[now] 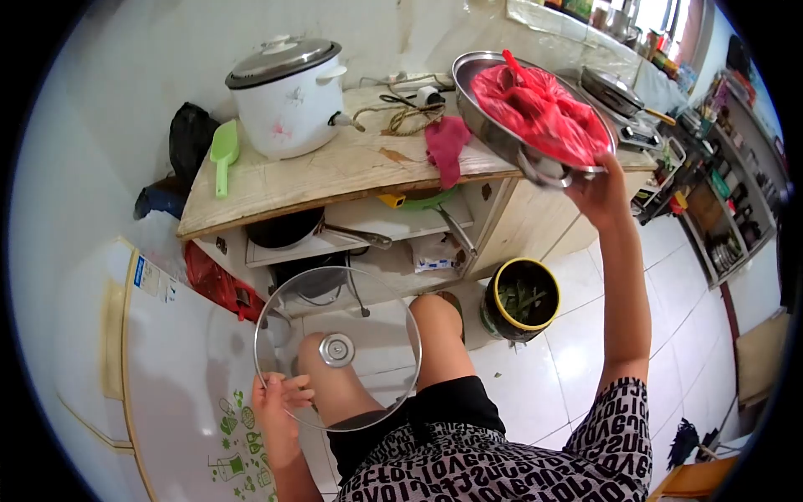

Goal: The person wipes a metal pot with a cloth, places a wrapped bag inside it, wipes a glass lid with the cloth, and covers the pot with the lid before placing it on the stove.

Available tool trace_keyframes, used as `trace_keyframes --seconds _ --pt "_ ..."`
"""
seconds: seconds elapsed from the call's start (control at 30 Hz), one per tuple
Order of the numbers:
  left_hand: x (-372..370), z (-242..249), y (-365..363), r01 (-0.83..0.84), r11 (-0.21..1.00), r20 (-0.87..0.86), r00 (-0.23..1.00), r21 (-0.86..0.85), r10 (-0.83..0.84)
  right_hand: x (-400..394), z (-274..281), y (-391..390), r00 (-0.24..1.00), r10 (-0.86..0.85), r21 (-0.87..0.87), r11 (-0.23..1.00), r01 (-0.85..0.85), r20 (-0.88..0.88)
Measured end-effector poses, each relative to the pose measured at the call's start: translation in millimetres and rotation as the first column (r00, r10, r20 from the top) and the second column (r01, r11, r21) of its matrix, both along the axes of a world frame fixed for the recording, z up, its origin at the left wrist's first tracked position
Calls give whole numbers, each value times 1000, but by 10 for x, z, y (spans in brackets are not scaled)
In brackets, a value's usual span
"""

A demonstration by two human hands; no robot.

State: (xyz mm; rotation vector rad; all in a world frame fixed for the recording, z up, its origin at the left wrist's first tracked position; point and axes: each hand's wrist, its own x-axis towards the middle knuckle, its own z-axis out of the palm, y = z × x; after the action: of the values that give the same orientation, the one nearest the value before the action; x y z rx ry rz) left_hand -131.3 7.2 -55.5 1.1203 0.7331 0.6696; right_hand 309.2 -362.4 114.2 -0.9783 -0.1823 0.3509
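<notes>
My left hand (280, 403) grips a round glass lid (337, 350) by its metal rim. The lid is held up over my knees, its steel knob showing in the middle. On the other side, my right hand (596, 191) is closed on the near right edge of a wide steel pot (493, 136). This pot leans towards me at the right part of the counter, with a bunched red plastic bag (544, 113) inside it. One loop handle of the pot hangs beside my fingers.
On the wooden counter (368, 178) stand a white electric cooker (288, 113), a green scoop (224, 155) and a pink cloth (449, 149). Pans sit on the shelf below. A yellow-rimmed bucket (523, 297) with green scraps is on the floor. A frying pan (615, 90) rests behind the pot.
</notes>
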Motion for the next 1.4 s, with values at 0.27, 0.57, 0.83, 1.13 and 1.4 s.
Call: trace_keyframes --seconds 0.27,0.57,0.83,1.13,1.4 --pt "536 144 -193 62 998 -18 998 -15 -63 929 58 429 956 -265 -28 964 264 -127" --pt "709 -63 -309 120 992 -5 993 25 -120 1000 -470 915 811 -543 139 805 577 -218" --pt "631 -172 -361 77 996 -120 990 45 -71 777 -1107 2018 303 157 -337 290 896 940" --pt "365 -777 -388 -26 1000 -155 988 1 26 162 -853 2103 433 80 -407 527 746 898" --pt "271 -1349 -299 -35 993 -244 968 108 61 -2333 -2211 1814 569 658 -834 543 95 493"
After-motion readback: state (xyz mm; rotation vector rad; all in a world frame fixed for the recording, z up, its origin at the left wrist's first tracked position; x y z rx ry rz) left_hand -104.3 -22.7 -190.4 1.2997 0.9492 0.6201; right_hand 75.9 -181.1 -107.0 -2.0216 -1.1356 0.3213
